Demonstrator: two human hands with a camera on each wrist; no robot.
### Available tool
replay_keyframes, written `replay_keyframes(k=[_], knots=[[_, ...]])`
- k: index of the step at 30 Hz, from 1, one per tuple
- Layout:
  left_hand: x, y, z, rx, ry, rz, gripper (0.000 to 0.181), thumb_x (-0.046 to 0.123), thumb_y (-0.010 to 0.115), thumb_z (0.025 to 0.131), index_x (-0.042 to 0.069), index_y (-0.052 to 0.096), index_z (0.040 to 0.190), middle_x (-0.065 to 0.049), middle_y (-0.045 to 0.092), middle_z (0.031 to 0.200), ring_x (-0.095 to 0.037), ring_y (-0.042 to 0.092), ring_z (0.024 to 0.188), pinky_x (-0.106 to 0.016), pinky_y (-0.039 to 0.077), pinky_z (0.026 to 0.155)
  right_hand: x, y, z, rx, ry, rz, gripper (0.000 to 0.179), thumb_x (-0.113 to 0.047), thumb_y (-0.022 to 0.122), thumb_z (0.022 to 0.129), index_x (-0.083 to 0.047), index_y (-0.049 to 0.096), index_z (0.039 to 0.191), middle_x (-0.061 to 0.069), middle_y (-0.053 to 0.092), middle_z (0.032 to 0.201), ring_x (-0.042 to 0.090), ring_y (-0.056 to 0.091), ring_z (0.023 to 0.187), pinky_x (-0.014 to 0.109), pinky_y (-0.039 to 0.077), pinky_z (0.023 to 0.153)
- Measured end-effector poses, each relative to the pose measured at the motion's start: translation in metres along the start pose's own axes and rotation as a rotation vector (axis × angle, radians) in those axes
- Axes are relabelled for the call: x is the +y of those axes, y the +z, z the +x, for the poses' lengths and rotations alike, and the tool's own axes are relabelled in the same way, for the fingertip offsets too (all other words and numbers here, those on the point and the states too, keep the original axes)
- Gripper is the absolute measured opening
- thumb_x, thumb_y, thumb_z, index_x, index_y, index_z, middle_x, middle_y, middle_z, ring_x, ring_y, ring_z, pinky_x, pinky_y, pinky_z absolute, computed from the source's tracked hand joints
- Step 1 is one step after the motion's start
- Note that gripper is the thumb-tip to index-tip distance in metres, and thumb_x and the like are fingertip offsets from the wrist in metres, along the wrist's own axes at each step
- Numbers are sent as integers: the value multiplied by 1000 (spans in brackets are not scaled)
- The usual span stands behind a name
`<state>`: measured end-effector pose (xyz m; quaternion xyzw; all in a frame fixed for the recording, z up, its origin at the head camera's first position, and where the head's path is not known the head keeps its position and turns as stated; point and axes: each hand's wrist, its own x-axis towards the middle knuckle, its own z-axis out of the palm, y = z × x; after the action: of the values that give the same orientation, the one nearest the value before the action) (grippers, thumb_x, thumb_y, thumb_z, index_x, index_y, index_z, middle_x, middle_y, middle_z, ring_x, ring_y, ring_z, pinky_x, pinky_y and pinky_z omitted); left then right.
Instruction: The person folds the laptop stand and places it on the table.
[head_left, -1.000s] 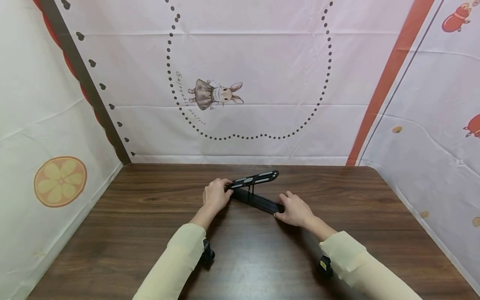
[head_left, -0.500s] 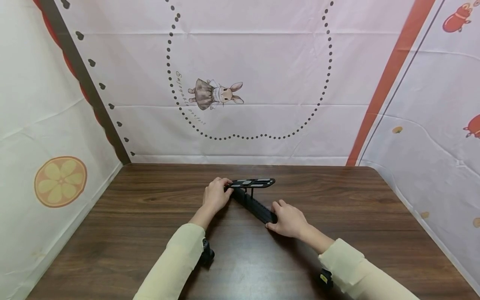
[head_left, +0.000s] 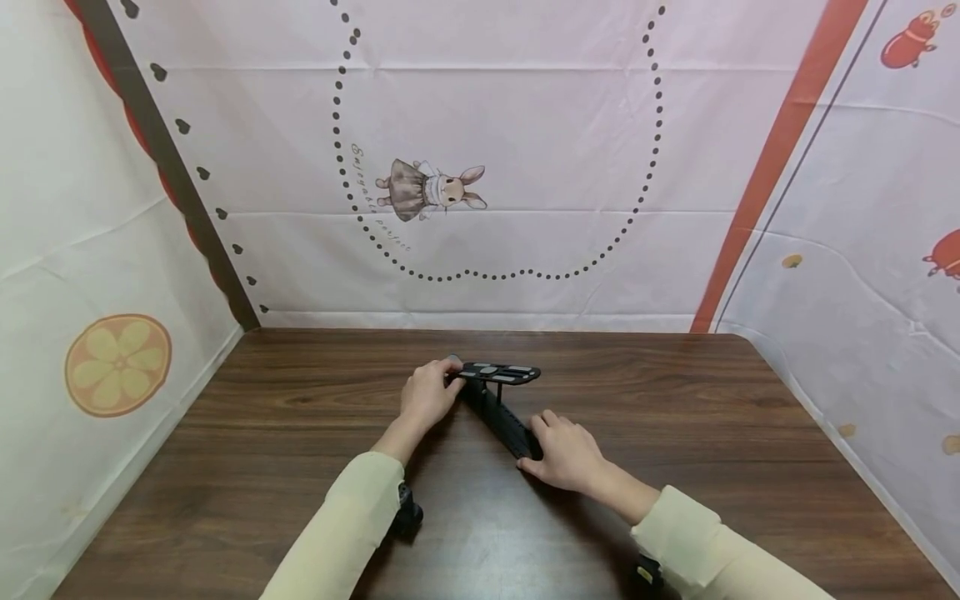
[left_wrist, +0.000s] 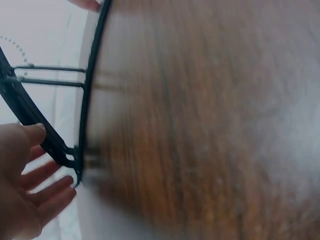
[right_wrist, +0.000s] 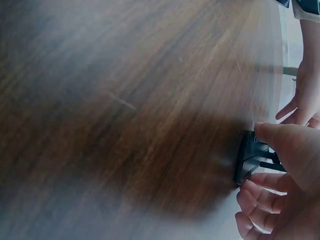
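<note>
A black folding stand point(head_left: 501, 427) has a long flat base and a raised top plate point(head_left: 498, 373) with grey pads. Thin wire struts point(left_wrist: 52, 82) prop the plate up from the base, and the two parts meet at the far left end. There my left hand point(head_left: 427, 393) pinches the stand; in the left wrist view its thumb lies on the upper plate and the other fingers spread near the hinge. My right hand point(head_left: 564, 452) grips the near end of the base point(right_wrist: 246, 159), thumb on one side and fingertips on the other.
The stand is on a dark wood-grain table point(head_left: 247, 467). White printed cloth point(head_left: 517, 167) rises behind the table and along both sides. Black wrist cameras point(head_left: 407, 512) sit at the pale yellow sleeves point(head_left: 337, 521).
My right hand has swung the base's near end left and toward me, turning the stand about its far end. The top plate has turned with it. My left hand has stayed nearly in place.
</note>
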<state>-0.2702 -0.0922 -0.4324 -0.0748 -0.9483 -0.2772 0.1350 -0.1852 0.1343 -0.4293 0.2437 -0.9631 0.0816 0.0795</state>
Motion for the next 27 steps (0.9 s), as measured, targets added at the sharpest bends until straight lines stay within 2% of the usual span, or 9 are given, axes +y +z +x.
replay_keyframes(k=[4, 9, 12, 19, 22, 27], knots=[[11, -4, -4, -15, -59, 51, 25, 31, 64, 85, 18, 66, 106, -2, 67, 101, -27, 64, 85, -41, 49, 62, 2, -2, -1, 15, -34, 7, 47, -40, 72, 75, -6, 61, 105, 5, 58, 91, 18, 56, 72, 31, 47, 56], [25, -8, -8, -47, -131, 118, 31, 34, 60, 87, 16, 65, 111, -8, 66, 101, -31, 64, 83, -42, 49, 56, 8, -5, -3, -4, -96, 58, 40, -34, 72, 77, -4, 61, 101, 2, 52, 84, 12, 46, 67, 27, 41, 55], [28, -7, -8, -38, -129, 120, 30, 33, 60, 87, 15, 65, 111, -9, 67, 101, -30, 64, 81, -40, 49, 55, 13, -5, -5, -4, -131, 110, 36, -28, 72, 78, -4, 62, 103, 0, 51, 85, 10, 45, 68, 25, 39, 56], [27, -3, -4, -15, -92, 75, 28, 31, 61, 86, 14, 66, 109, -9, 68, 102, -31, 65, 85, -42, 50, 60, 20, -4, -6, 11, -185, 163, 33, -21, 72, 79, -4, 63, 106, 1, 54, 87, 14, 56, 78, 27, 46, 62], [26, -1, -2, -25, -82, 56, 29, 31, 60, 87, 15, 65, 111, -8, 67, 104, -31, 64, 87, -42, 51, 62, 21, -4, -7, 14, -207, 178, 31, -19, 72, 79, -5, 64, 105, 2, 55, 87, 13, 54, 77, 25, 44, 61], [24, 2, 2, -53, -56, 13, 29, 31, 60, 88, 17, 65, 112, -5, 67, 106, -25, 64, 81, -35, 47, 57, 26, -6, -8, 5, -257, 207, 27, -15, 71, 79, -6, 66, 105, 2, 54, 86, 8, 43, 69, 20, 37, 58]])
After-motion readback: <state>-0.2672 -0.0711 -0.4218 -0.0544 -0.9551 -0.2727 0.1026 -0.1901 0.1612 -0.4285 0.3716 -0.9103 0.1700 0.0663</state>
